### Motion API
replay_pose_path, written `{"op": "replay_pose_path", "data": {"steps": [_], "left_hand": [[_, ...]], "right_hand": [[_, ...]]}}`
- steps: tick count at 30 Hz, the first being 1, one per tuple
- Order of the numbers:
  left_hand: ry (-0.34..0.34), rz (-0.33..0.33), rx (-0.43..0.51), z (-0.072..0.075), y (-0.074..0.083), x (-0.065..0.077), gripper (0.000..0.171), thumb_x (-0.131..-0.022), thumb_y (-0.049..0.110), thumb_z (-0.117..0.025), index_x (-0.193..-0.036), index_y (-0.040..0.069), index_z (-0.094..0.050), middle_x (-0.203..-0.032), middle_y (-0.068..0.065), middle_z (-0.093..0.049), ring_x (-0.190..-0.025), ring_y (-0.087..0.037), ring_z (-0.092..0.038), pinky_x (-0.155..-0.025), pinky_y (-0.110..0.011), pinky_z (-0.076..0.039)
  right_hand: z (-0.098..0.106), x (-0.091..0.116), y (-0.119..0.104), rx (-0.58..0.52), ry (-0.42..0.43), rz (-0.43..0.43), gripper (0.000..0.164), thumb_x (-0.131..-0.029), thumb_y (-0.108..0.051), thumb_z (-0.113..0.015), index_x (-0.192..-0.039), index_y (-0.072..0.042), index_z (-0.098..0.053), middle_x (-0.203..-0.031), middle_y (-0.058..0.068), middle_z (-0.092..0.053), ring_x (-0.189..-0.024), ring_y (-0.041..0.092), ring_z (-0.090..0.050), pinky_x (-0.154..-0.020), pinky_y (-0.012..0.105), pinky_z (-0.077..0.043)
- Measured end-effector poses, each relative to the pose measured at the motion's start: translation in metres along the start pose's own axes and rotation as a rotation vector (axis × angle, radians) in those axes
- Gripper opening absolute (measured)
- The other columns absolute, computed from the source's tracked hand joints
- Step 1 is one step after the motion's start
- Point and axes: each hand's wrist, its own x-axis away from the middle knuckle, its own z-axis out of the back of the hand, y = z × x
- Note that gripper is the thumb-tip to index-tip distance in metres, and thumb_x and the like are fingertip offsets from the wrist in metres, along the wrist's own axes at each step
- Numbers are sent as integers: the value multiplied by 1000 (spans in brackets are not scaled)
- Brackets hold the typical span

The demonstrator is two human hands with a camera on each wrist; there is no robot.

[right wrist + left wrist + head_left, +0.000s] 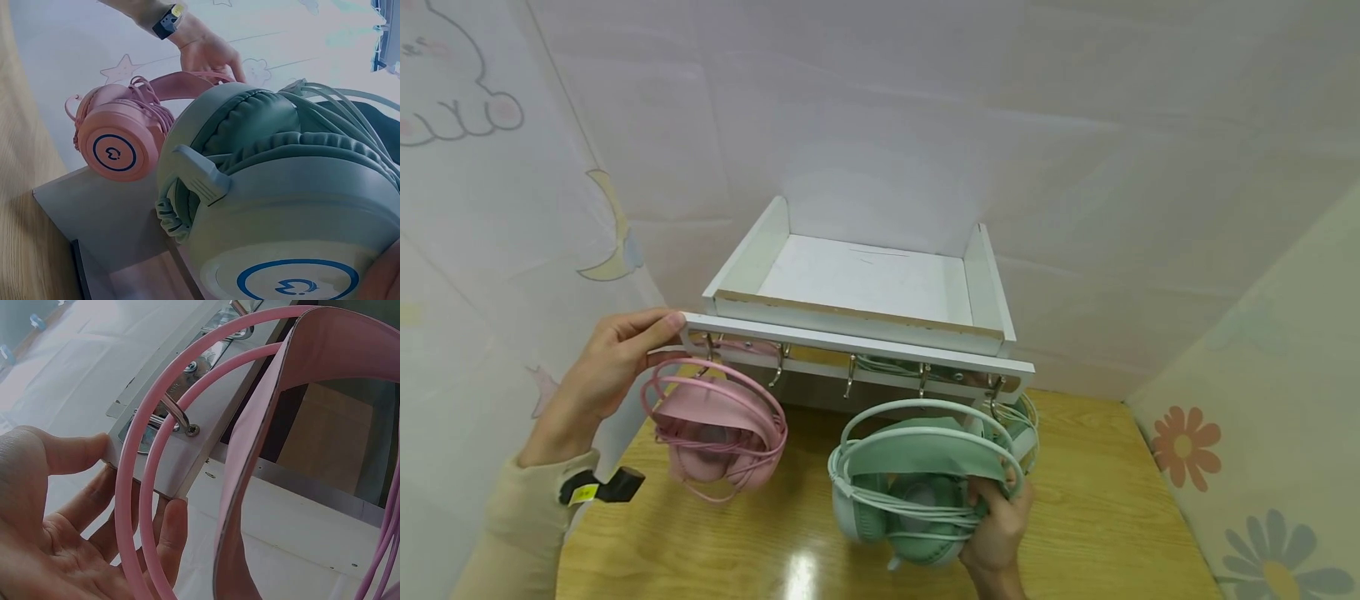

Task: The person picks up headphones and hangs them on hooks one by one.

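My left hand (617,350) pinches the left end of a white hook rail (865,340), thumb on top and fingers behind. From its leftmost hook hangs a pair of pink headphones (724,404), cable bundled around it; in the left wrist view its pink bands (128,487) pass in front of my fingers. At the right, my right hand (1000,529) holds mint-green headphones (925,457) by the right side, just below the rail. Their ear cup (275,219) fills much of the right wrist view. Whether their headband touches a hook cannot be told.
Above the rail sits a white open tray shelf (865,275) with raised sides. Several metal hooks (850,377) line the rail. More green cable and cup (1026,433) show behind its right end. A wooden table (1097,500) lies below, with pale covered walls around.
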Motion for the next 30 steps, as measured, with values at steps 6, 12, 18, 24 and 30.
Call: {"op": "replay_pose_path", "data": {"steps": [6, 12, 18, 24, 30], "left_hand": [[0, 1, -6, 0, -1, -1, 26, -105, 6, -50, -117, 4, -72, -104, 2, -73, -99, -9, -69, -83, -21, -57], [-1, -7, -13, -1, -3, -2, 26, -105, 5, -50, -116, 5, -73, -103, 2, -73, -98, -8, -69, -82, -21, -58], [-3, -1, -15, -1, -3, -3, 26, -105, 6, -50, -117, 6, -73, -104, 3, -73, -99, -8, -69, -82, -20, -58], [-10, -1, -9, -1, -3, -3, 26, -105, 6, -50, -117, 5, -73, -104, 3, -73, -99, -8, -69, -83, -21, -58], [-15, -6, 0, -2, -3, -4, 26, -105, 5, -49, -117, 6, -73, -104, 2, -74, -99, -9, -70, -82, -21, -58]], "right_hand": [[-4, 1, 1, 24, -15, 2, 33, -81, 24, -35, -59, 0, -29, -56, 6, -32, -53, 17, -40, -49, 26, -42], [-3, 0, 5, 45, -46, 32, 35, -81, 26, -36, -58, 0, -28, -54, 7, -29, -50, 20, -34, -46, 31, -35], [-5, 2, 10, 66, -51, 40, 34, -80, 26, -37, -58, 1, -29, -54, 7, -31, -51, 18, -37, -45, 33, -34], [-11, 5, 12, 135, -29, 37, 32, -79, 23, -39, -57, 1, -31, -55, 7, -33, -52, 16, -41, -47, 32, -38], [-14, 9, 18, 151, -31, 40, 31, -79, 24, -39, -60, 0, -33, -55, 8, -32, -51, 19, -36, -48, 32, -36]]}}
